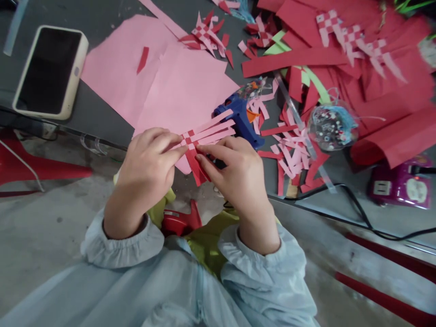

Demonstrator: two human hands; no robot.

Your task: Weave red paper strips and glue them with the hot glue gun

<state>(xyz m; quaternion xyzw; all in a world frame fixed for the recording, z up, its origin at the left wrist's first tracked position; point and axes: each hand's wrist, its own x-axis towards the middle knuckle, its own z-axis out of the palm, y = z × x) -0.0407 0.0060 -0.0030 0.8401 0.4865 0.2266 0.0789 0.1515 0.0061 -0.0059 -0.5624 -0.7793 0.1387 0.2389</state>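
Both my hands hold a small woven piece (199, 141) made of pink and red paper strips, just off the near edge of the dark table (98, 113). My left hand (146, 170) pinches its left side, fingers pressed together on the checkered part. My right hand (236, 175) pinches the red strips hanging below. Pink strips stick out to the right, toward a blue glue gun (240, 119) lying on the table. Large pink paper sheets (177, 86) lie under and behind the piece.
A phone (49, 70) lies at the table's left. Red paper sheets (381, 100), finished woven pieces (354, 36), loose strips and a clear bag of beads (332, 127) cover the right. A purple device (402, 184) and black cable (357, 213) lie lower right. Red scissors (180, 220) rest on my lap.
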